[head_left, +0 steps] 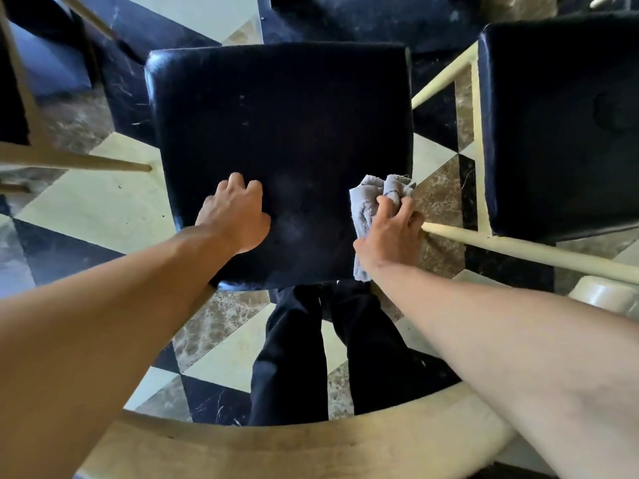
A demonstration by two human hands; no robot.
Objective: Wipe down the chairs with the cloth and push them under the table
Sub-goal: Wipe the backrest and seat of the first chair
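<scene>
A chair with a dark, glossy padded seat [283,133] stands right below me, its curved pale wooden backrest [276,447] across the bottom of the view. My left hand [235,216] rests palm down on the near left part of the seat, fingers bent, holding nothing. My right hand [390,233] grips a crumpled grey cloth [371,202] and presses it on the seat's near right edge. Both forearms reach over the backrest.
A second dark-seated chair [560,126] with pale wooden frame stands close on the right. Another chair's wooden rails [76,162] are on the left. The dark table base [363,19] is beyond. My dark trouser legs [311,357] stand on a patterned marble floor [103,209].
</scene>
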